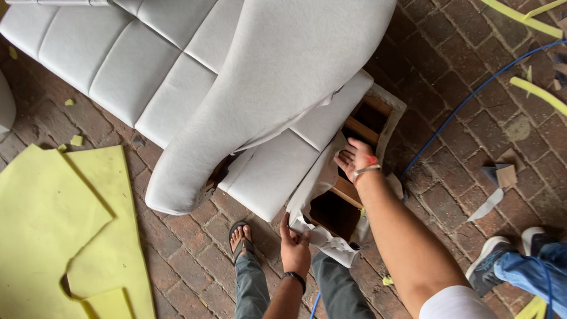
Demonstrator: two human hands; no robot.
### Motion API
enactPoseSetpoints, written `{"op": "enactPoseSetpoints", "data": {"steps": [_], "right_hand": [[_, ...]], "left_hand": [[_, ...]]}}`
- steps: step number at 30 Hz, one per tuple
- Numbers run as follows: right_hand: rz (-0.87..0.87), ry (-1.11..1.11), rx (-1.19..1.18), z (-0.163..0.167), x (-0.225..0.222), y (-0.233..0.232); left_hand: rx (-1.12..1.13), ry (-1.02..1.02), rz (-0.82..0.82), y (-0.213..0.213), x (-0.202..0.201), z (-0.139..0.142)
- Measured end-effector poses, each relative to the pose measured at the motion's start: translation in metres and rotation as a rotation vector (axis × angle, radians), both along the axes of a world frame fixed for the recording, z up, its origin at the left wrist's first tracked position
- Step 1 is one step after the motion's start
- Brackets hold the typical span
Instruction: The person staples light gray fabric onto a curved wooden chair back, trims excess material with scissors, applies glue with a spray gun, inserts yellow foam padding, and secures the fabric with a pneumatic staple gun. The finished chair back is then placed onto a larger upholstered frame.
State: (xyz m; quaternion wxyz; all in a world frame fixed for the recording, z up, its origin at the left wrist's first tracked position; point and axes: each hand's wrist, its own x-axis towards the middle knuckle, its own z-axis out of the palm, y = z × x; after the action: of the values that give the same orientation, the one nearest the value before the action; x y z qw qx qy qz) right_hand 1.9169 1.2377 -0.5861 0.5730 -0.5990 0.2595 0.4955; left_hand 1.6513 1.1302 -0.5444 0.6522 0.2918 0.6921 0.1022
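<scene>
Sofa (177,71) lies tipped over across the upper middle of the frame so its wooden underside faces up, right hand (354,158) spread flat pressing the loose grey fabric (322,177) there, left hand (294,245) pinching its lower edge taut, yellow foam sheet (53,224) at lower left.

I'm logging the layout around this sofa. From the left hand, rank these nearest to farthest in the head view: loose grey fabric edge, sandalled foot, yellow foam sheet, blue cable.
1. Loose grey fabric edge, touching the left hand.
2. Sandalled foot, just left.
3. Blue cable, upper right.
4. Yellow foam sheet, far left.
</scene>
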Motion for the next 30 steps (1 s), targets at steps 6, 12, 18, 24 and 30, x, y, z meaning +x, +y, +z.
{"op": "enactPoseSetpoints", "data": {"steps": [6,12,18,24,30], "right_hand": [[0.993,-0.720,-0.041,0.042,-0.059,-0.021],[1.384,-0.921,-0.500,0.103,-0.138,-0.045],[1.304,-0.356,-0.536,0.125,-0.180,-0.054],[1.339,-0.565,-0.436,0.127,-0.216,-0.049],[1.604,-0.309,-0.453,0.132,-0.207,-0.048]], "left_hand": [[-0.114,-0.045,-0.097,0.034,-0.052,-0.001],[-0.081,-0.108,0.307,0.121,-0.144,0.020],[0.107,-0.063,0.257,0.185,-0.190,0.063],[0.177,-0.111,0.267,0.197,-0.194,0.072],[0.158,-0.142,0.294,0.202,-0.186,0.088]]}}
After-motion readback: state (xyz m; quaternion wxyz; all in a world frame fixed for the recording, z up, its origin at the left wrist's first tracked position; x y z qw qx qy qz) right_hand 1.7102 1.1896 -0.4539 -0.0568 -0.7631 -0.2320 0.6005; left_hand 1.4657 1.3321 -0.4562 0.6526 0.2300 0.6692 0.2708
